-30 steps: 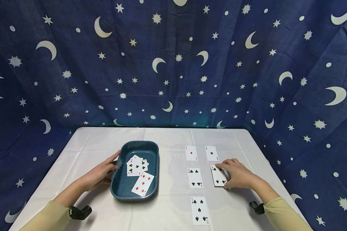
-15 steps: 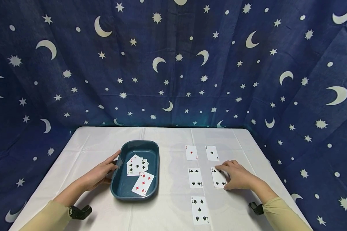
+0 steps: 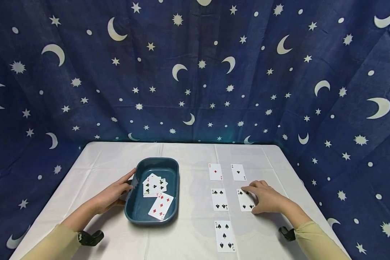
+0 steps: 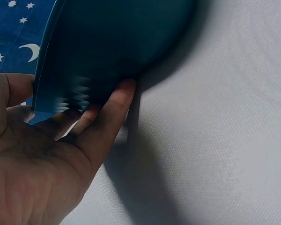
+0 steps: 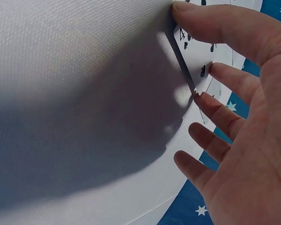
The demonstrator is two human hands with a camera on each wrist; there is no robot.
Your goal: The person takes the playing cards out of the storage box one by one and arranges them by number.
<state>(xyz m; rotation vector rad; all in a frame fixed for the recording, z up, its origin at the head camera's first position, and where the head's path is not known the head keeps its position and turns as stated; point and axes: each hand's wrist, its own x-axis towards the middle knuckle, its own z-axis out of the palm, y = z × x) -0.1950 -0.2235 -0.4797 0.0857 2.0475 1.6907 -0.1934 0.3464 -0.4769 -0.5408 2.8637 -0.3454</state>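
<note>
the four of spades (image 3: 245, 203) has come down right of the four of clubs (image 3: 219, 199), apparently lining up; right hand (image 3: 268, 198) pinches it, left hand (image 3: 110, 197) rests against tray (image 3: 141, 213).

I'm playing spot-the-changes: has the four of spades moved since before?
Yes, slightly lower in the head view: the four of spades began higher than the four of clubs, and now their top edges are about level.
</note>
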